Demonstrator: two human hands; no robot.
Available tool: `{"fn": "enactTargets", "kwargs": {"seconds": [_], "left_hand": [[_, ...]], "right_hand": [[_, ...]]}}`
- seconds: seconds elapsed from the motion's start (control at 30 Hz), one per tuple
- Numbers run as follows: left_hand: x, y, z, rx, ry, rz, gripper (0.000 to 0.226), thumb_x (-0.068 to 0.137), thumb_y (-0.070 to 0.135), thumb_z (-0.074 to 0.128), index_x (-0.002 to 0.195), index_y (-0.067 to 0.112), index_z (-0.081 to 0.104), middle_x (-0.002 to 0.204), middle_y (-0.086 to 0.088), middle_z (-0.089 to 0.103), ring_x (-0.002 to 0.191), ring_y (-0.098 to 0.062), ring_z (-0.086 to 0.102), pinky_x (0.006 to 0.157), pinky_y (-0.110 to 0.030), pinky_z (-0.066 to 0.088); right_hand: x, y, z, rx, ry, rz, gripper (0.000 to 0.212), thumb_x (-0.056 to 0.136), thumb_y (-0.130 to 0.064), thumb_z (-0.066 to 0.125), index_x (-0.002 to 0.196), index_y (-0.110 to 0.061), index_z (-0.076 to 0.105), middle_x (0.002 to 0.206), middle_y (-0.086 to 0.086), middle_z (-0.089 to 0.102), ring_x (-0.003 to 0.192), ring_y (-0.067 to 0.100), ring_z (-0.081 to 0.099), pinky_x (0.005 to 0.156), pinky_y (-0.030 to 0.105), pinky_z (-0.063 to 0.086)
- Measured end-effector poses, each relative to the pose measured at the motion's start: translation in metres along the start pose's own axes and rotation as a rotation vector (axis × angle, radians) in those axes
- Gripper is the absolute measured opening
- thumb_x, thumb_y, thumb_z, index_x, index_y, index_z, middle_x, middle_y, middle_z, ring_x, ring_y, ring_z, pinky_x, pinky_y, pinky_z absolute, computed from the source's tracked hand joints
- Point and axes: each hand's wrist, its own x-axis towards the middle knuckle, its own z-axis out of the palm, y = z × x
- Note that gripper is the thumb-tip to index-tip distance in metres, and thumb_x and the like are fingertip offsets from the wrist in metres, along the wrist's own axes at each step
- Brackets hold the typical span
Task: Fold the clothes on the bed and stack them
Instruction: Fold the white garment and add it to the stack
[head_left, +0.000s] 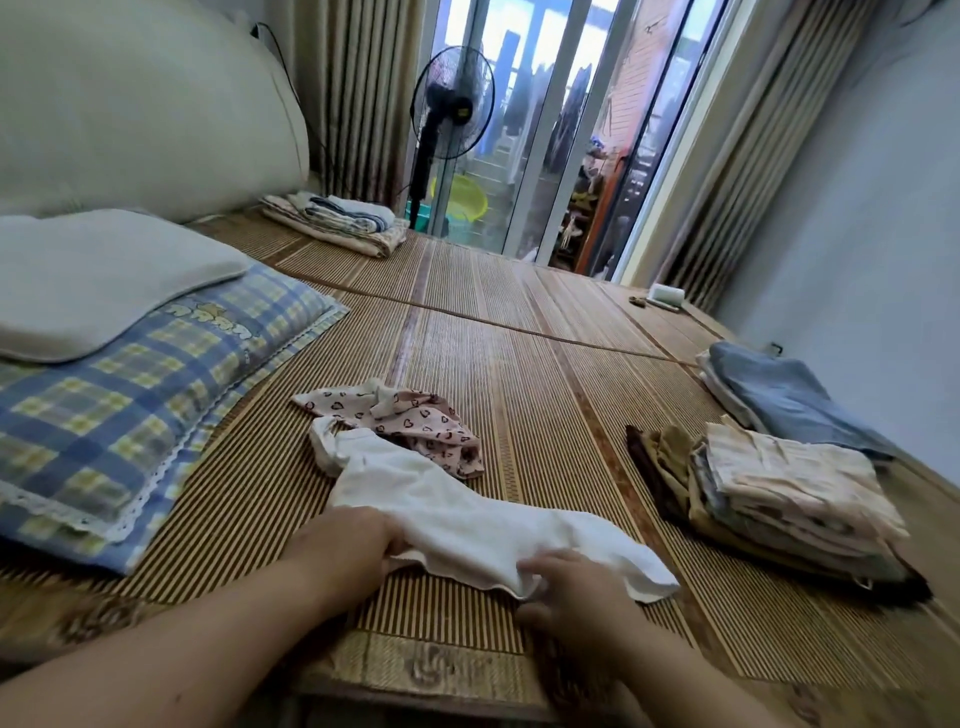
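Left hand (343, 543) fingers curled gripping white garment (457, 514), right hand (574, 592) fingers pinching its hem

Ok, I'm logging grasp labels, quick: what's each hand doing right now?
Left hand: closed, gripping the near edge of the white garment.
Right hand: closed, pinching the same white garment's edge.

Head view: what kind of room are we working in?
Likely a home bedroom: a bamboo sleeping mat, a plaid pillow at left, a standing fan by the glass sliding door.
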Motion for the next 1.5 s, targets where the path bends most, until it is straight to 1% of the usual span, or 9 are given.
{"fn": "enactTargets", "kwargs": {"seconds": [0.1, 0.27, 0.4, 0.5, 0.73, 0.87, 1.17, 1.33, 1.5], "left_hand": [[0.003, 0.001, 0.001, 0.017, -0.046, 0.01, 0.034, 0.09, 0.057, 0.045, 0.115, 0.039, 0.061, 0.118, 0.012, 0.062, 0.109, -0.016, 0.057, 0.085, -0.033, 0.048], [0.004, -0.004, -0.008, 0.071, -0.039, -0.005, 0.026, 0.089, 0.041, 0.046, 0.103, 0.036, 0.067, 0.105, 0.005, 0.06, 0.097, -0.018, 0.058, 0.078, -0.033, 0.05], [0.005, -0.012, -0.029, -0.307, 0.139, -0.042, 0.017, 0.089, 0.026, 0.049, 0.072, 0.024, 0.05, 0.078, 0.004, 0.056, 0.07, -0.013, 0.052, 0.057, -0.029, 0.039], [0.004, -0.017, -0.052, -0.615, 0.341, -0.067, 0.02, 0.091, 0.018, 0.053, 0.072, 0.022, 0.054, 0.065, 0.004, 0.056, 0.059, -0.011, 0.051, 0.05, -0.026, 0.034], [-0.001, -0.031, -0.089, -1.212, 0.621, -0.162, 0.017, 0.078, 0.04, 0.057, 0.087, 0.027, 0.064, 0.09, -0.003, 0.068, 0.087, -0.024, 0.064, 0.077, -0.042, 0.052], [-0.005, -0.043, -0.095, -1.423, 0.687, -0.215, 0.018, 0.076, 0.037, 0.058, 0.085, 0.025, 0.069, 0.087, -0.003, 0.067, 0.086, -0.021, 0.06, 0.082, -0.044, 0.048], [-0.005, -0.066, -0.085, -1.613, 0.701, -0.306, 0.025, 0.099, 0.015, 0.046, 0.119, 0.005, 0.058, 0.116, -0.018, 0.061, 0.101, -0.025, 0.061, 0.084, -0.036, 0.053], [-0.005, -0.068, -0.083, -1.708, 0.622, -0.307, 0.021, 0.1, 0.018, 0.044, 0.11, 0.012, 0.063, 0.11, -0.011, 0.066, 0.093, -0.016, 0.065, 0.067, -0.024, 0.058], [-0.005, -0.064, -0.102, -1.729, 0.701, -0.249, 0.015, 0.094, 0.029, 0.058, 0.09, 0.018, 0.067, 0.103, -0.011, 0.065, 0.086, -0.015, 0.065, 0.071, -0.033, 0.057]], "right_hand": [[0.01, -0.006, 0.008, -0.103, -0.003, 0.041, 0.048, 0.086, -0.053, 0.052, 0.132, -0.041, 0.047, 0.124, -0.005, 0.052, 0.115, 0.019, 0.047, 0.097, 0.04, 0.041], [0.015, 0.016, -0.002, -0.351, 0.145, 0.104, 0.032, 0.093, -0.028, 0.037, 0.114, -0.032, 0.061, 0.112, -0.006, 0.058, 0.109, 0.018, 0.047, 0.093, 0.042, 0.035], [0.013, 0.024, -0.032, 0.328, 0.37, 0.071, 0.023, 0.095, -0.024, 0.05, 0.074, -0.023, 0.058, 0.077, -0.006, 0.06, 0.075, 0.016, 0.055, 0.074, 0.036, 0.042], [0.011, 0.018, -0.067, 0.457, 0.478, -0.03, 0.029, 0.093, -0.031, 0.058, 0.067, -0.023, 0.047, 0.06, -0.005, 0.05, 0.059, 0.013, 0.05, 0.054, 0.03, 0.036], [-0.005, 0.031, -0.112, -0.065, 0.233, -0.077, 0.011, 0.073, -0.015, 0.065, 0.072, -0.022, 0.057, 0.072, -0.007, 0.055, 0.072, 0.017, 0.053, 0.059, 0.029, 0.039], [-0.022, 0.048, -0.121, 0.061, 0.305, 0.078, 0.022, 0.074, -0.012, 0.064, 0.064, -0.021, 0.047, 0.065, -0.004, 0.053, 0.062, 0.011, 0.049, 0.051, 0.026, 0.031], [-0.047, 0.058, -0.159, 0.413, 0.317, 0.125, 0.018, 0.084, -0.009, 0.065, 0.077, -0.025, 0.072, 0.08, -0.005, 0.069, 0.075, 0.01, 0.061, 0.058, 0.022, 0.041], [-0.047, 0.062, -0.159, 1.073, 0.398, 0.223, 0.014, 0.09, -0.01, 0.059, 0.086, -0.015, 0.072, 0.088, 0.016, 0.056, 0.076, 0.032, 0.052, 0.064, 0.04, 0.046], [-0.048, 0.055, -0.173, 1.82, 0.205, 0.066, 0.034, 0.081, -0.027, 0.054, 0.099, -0.004, 0.07, 0.094, 0.017, 0.064, 0.079, 0.027, 0.065, 0.064, 0.04, 0.059]]}}
